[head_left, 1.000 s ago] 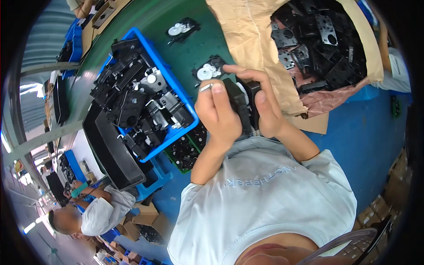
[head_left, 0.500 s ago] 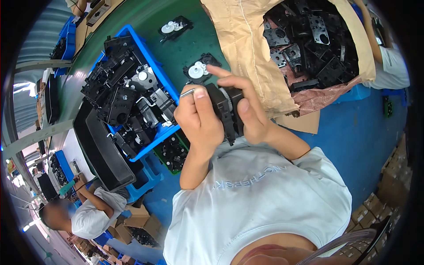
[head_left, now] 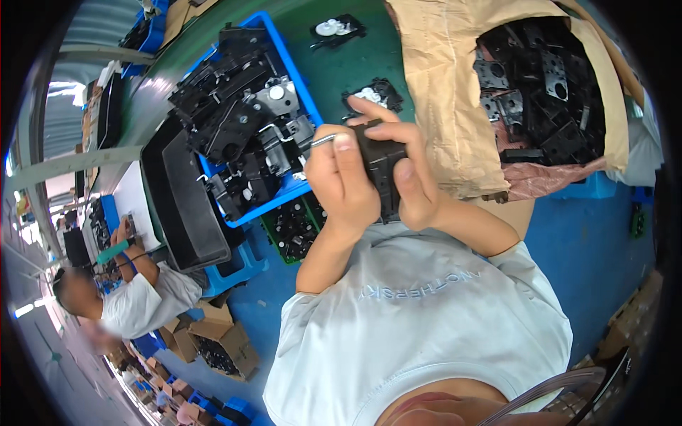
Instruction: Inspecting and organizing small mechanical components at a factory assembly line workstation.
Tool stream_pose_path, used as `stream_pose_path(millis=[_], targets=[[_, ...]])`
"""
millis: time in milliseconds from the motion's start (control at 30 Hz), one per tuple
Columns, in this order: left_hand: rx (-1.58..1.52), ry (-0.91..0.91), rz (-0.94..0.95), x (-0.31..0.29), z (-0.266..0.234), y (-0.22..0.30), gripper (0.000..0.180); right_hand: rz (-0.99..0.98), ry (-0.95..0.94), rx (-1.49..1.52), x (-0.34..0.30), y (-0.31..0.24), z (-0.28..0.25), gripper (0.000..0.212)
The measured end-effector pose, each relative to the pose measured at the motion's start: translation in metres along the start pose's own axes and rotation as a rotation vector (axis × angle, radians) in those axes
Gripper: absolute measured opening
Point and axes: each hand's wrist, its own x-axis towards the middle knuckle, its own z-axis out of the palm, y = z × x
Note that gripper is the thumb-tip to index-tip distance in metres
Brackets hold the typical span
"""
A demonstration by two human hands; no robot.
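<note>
In front of my chest, both hands hold a black plastic housing (head_left: 384,170) between them, its smooth dark face turned up. My left hand (head_left: 342,177) is closed along its left side. By that thumb a thin bright metal rod (head_left: 323,140) sticks out to the left; where it ends inside the hand is hidden. Around the right side bend the fingers of my right hand (head_left: 415,170), thumb against the housing and index finger reaching past its top. Just beyond the fingertips, a black part with white gears (head_left: 373,95) lies on the green table (head_left: 334,74).
A blue crate (head_left: 310,99) of black and metal assemblies stands to the left, beside a black tray (head_left: 186,199). Another geared part (head_left: 335,28) lies farther back. At right, a torn brown paper sack (head_left: 447,99) holds black parts (head_left: 547,92). A co-worker (head_left: 142,298) sits at far left.
The housing has turned in my hands, so the gear edge that showed before is out of sight. The whole scene has shifted rightward in view. Both hands keep their hold.
</note>
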Motion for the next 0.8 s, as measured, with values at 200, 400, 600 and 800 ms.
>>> stream_pose_path(millis=[200,400,600,800], targets=[[0.201,0.272,-0.002,-0.009,-0.055,-0.001,0.024,-0.019,-0.175,-0.092,0.015,0.008,0.033,0.049],[0.683,0.624,-0.058,0.013,-0.157,0.002,0.028,0.172,-0.215,-0.122,0.008,-0.005,0.032,0.046],[1.044,0.488,-0.172,0.028,-0.160,-0.039,0.028,0.384,-0.235,-0.068,0.003,-0.017,0.005,0.041],[1.179,0.478,-0.192,0.032,-0.161,-0.043,0.033,0.439,-0.242,-0.094,-0.006,-0.020,-0.012,0.035]])
